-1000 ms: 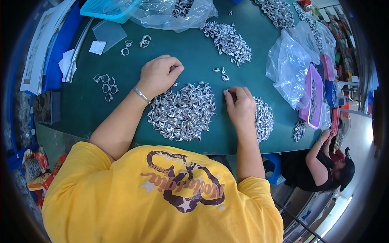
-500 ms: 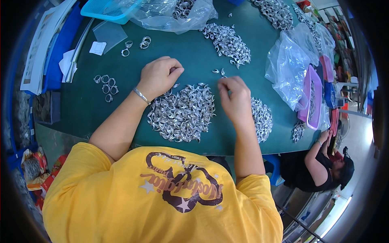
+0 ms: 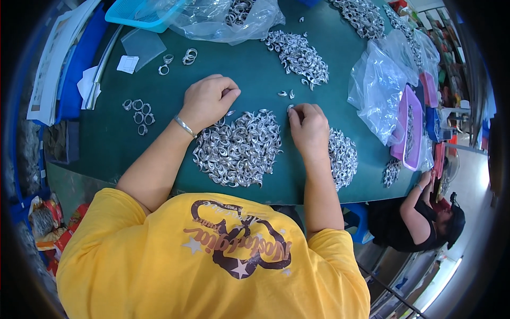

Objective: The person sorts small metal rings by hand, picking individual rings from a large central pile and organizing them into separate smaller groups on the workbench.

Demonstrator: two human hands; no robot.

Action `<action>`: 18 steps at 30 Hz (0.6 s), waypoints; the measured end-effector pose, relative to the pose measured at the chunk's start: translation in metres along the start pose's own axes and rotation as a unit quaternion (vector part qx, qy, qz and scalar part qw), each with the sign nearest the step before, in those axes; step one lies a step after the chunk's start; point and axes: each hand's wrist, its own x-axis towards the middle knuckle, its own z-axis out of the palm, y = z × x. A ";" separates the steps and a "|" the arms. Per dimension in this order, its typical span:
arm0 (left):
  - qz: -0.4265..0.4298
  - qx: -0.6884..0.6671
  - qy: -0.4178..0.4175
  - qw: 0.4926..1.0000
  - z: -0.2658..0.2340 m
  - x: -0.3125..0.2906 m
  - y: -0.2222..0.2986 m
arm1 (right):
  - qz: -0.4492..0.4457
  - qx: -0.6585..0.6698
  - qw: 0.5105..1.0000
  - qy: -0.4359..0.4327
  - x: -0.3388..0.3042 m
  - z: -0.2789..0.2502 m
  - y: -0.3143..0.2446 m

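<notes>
My left hand (image 3: 208,101), with a metal bangle (image 3: 185,126) on the wrist, rests closed at the far left edge of a large pile of small silvery curved metal pieces (image 3: 238,151). Its thumb lies against the curled fingers, and whatever is inside cannot be seen. To the right of that pile, my right hand (image 3: 311,127) pinches a small curved metal piece (image 3: 290,108) between thumb and fingertips. Two loose pieces (image 3: 287,94) lie just beyond it. A second pile of pieces (image 3: 343,158) sits beside my right wrist, partly hidden by the arm.
Silvery rings (image 3: 142,114) lie on the green table (image 3: 133,159) at left. Farther off are another metal pile (image 3: 300,56), a blue basket (image 3: 141,22) and a plastic bag (image 3: 212,26). At right are a clear bag (image 3: 374,87), a pink tray (image 3: 409,127) and a seated person (image 3: 414,220).
My right hand has drawn slightly nearer to me, and a small metal piece now shows at its fingertips. My left hand has hardly moved.
</notes>
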 end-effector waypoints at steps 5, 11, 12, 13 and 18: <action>0.010 -0.008 0.010 1.000 0.002 0.001 -0.001 | -0.015 0.067 0.998 -0.005 -0.007 0.000 0.004; -0.002 0.004 -0.001 1.000 0.001 0.001 0.001 | 0.023 0.018 0.999 0.015 -0.005 -0.057 0.033; -0.004 0.000 -0.003 1.000 0.001 0.001 0.000 | 0.061 -0.013 0.998 -0.012 -0.005 -0.069 0.039; -0.010 0.000 -0.003 1.000 0.001 0.000 -0.001 | 0.080 -0.032 0.996 -0.038 -0.007 -0.078 0.047; -0.004 0.011 0.001 1.000 0.002 0.001 -0.002 | -0.004 -0.023 1.000 -0.010 -0.001 -0.071 0.043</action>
